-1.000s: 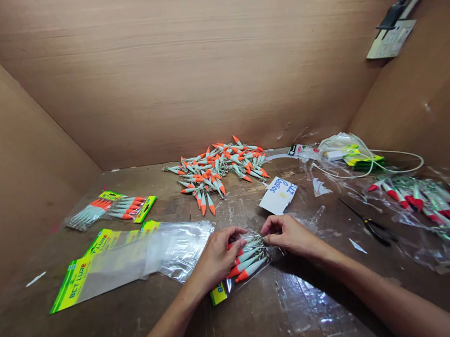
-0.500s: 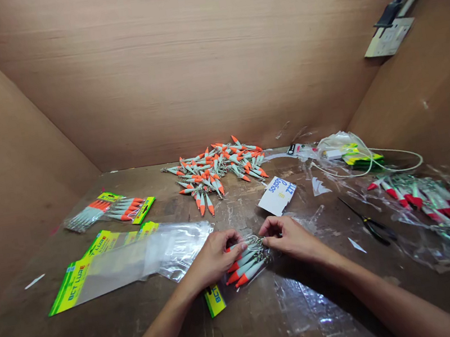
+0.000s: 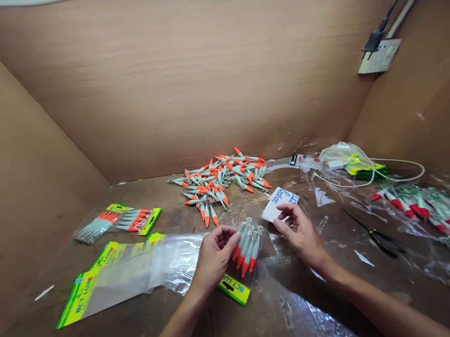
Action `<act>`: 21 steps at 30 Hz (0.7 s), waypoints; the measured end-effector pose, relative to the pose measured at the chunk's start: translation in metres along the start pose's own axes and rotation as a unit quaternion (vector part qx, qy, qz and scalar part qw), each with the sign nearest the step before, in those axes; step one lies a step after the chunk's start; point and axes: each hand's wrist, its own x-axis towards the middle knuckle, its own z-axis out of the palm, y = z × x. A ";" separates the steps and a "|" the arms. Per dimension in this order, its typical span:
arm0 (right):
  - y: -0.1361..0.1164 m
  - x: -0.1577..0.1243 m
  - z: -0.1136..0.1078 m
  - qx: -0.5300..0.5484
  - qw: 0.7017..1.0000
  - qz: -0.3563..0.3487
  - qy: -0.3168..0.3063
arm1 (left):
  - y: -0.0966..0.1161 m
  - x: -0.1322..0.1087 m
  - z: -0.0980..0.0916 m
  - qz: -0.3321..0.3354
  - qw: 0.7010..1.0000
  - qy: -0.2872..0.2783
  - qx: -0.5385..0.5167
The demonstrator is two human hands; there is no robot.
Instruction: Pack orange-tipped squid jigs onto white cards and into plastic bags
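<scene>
My left hand (image 3: 214,256) pinches a clear packet of orange-and-pale-green lures (image 3: 247,249), lifted and tilted, its yellow-green header card (image 3: 234,289) pointing toward me. My right hand (image 3: 301,232) hovers just right of the packet with fingers loosely spread, holding nothing, next to a white handwritten card (image 3: 280,203). A heap of loose lures (image 3: 221,179) lies at the back of the table. Empty clear bags with yellow-green headers (image 3: 125,268) lie left of my left hand.
Two filled lure packets (image 3: 117,220) sit at the far left. Black scissors (image 3: 375,235) lie right of my right hand. Red-tipped lures in plastic (image 3: 441,214) spread along the right. A white cable and green packets (image 3: 356,163) sit at back right; a wall socket (image 3: 378,56) above.
My left hand has lifted and turned the filled packet so the header faces me. My right hand has let go of its open end and drawn back to the right.
</scene>
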 end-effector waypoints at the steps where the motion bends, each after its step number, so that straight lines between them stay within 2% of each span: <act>1: 0.001 -0.001 0.004 0.033 0.999 0.020 -0.013 | 0.000 0.001 0.001 0.004 0.999 0.033 -0.037; 4: 0.003 -0.009 0.021 0.116 0.975 0.071 -0.177 | -0.001 0.001 0.008 0.027 0.991 0.077 -0.104; 6: 0.003 -0.014 0.030 0.146 0.956 0.069 -0.246 | 0.000 -0.003 0.013 0.034 0.991 0.051 -0.120; 10: 0.000 -0.019 0.035 0.154 0.965 0.053 -0.204 | -0.001 -0.010 0.018 0.022 0.995 -0.021 -0.095; 16: -0.001 -0.021 0.033 0.162 0.968 0.030 -0.188 | -0.004 -0.010 0.016 -0.024 0.987 -0.030 -0.153; 21: 0.000 -0.021 0.034 0.140 0.974 0.032 -0.176 | 0.000 -0.010 0.019 0.015 0.986 -0.046 -0.158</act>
